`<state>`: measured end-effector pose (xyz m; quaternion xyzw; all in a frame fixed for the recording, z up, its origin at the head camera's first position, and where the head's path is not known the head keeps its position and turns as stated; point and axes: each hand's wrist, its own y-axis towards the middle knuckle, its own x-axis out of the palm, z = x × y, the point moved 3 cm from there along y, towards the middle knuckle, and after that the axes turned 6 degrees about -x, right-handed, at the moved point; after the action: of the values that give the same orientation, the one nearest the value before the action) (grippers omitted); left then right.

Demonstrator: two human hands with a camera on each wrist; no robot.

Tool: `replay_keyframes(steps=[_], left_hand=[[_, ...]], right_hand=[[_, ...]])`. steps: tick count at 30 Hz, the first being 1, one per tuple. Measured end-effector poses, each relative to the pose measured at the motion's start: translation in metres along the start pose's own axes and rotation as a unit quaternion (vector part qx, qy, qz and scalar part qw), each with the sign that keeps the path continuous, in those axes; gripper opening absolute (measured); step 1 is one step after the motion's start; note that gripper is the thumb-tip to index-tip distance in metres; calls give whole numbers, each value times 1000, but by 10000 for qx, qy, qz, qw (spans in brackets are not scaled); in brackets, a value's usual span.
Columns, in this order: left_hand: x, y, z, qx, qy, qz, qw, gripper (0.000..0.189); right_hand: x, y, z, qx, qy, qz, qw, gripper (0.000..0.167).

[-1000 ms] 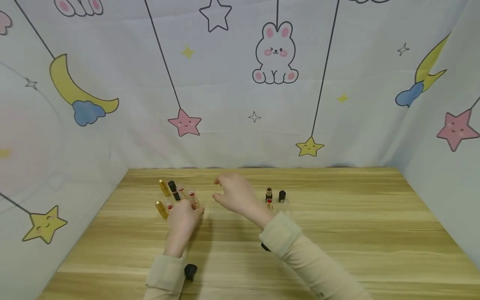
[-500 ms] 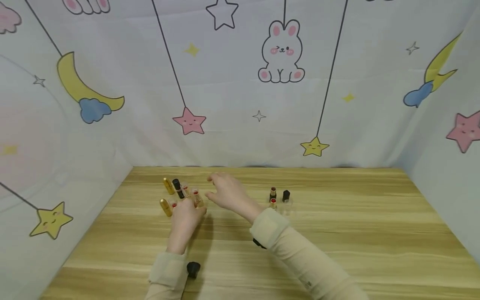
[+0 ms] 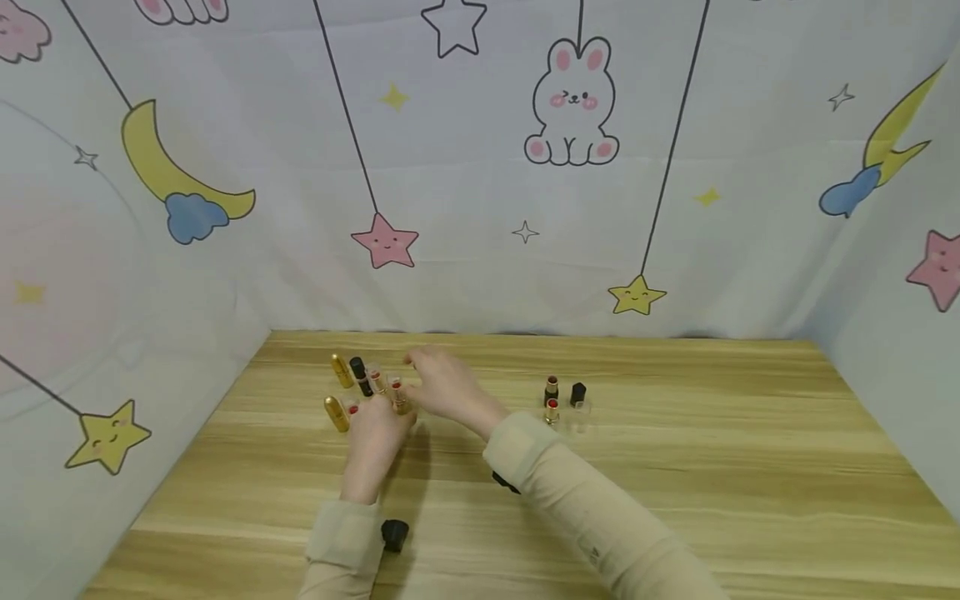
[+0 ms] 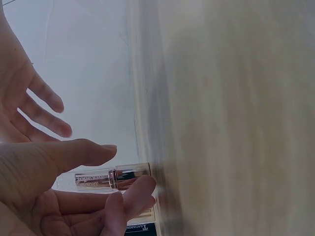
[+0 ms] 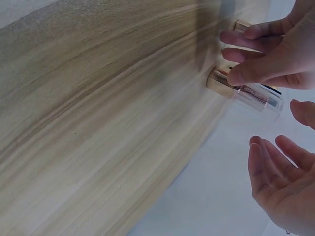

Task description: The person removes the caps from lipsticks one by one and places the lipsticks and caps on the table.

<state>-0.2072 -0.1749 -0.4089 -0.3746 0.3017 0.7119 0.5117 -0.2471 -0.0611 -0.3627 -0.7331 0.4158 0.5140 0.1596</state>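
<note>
One wooden table (image 3: 675, 517) bears the work. My right hand (image 3: 447, 387), loose-fingered, holds nothing; my left hand (image 3: 377, 430) curls beside the clear-capped lipstick (image 3: 398, 394) standing at my eleven o'clock, though I cannot tell whether it grips. Judgement: steady its base (image 3: 401, 407) first.

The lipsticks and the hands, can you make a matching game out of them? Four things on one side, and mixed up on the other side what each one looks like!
Things:
1. front bullet-shaped tube
2. lipstick at the left hand
3. little thing by the left sleeve
4. right hand

Looks:
A. gold bottom, see-through top
B. holding nothing
C. gold all over
D. black

Right pairs: 1-C, 2-A, 3-D, 4-B.
</note>
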Motion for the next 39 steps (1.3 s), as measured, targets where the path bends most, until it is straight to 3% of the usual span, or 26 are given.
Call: replay_keyframes(steps=[5, 9, 19, 27, 39], left_hand=[[1, 1, 1, 87, 27, 103, 9999, 23], [0, 4, 2, 200, 178, 449, 9986, 17], [5, 7, 1, -383, 231, 660, 9968, 23], [6, 8, 4, -447, 434, 1056, 9925, 22], [9, 8, 3, -579, 289, 1176, 9910, 27]], right_hand=[[9, 6, -2, -79, -63, 12, 9999, 40], [14, 11, -5, -125, -112, 45, 9998, 37], [29, 18, -6, -293, -87, 89, 9995, 30], [32, 19, -7, -321, -208, 260, 9989, 26], [31, 15, -6, -283, -169, 445, 9985, 18]])
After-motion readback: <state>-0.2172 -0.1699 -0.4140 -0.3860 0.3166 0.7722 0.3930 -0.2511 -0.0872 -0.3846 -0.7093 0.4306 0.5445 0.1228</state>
